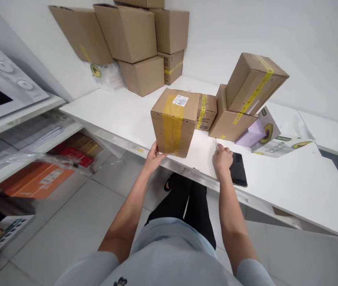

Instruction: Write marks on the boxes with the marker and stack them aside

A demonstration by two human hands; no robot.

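A taped cardboard box (173,131) with a white label on top stands near the table's front edge. My left hand (153,159) grips its lower left corner, the thumb along the bottom edge and the other fingers at the side, partly hidden. To the right of that box, my right hand (223,159) rests over the table with its fingers closed on a thin, pale, pen-like object (216,142). Only its tip shows, so its exact kind is unclear. A black phone-like device or wallet (238,170) lies flat beside my right hand.
Cardboard boxes (137,73) are stacked at the back left of the white table (106,113). Behind my right hand stand a small taped box (207,113) and two stacked boxes (254,83), beside avocado-print cartons (285,146). A microwave (10,83) and shelves are at the left.
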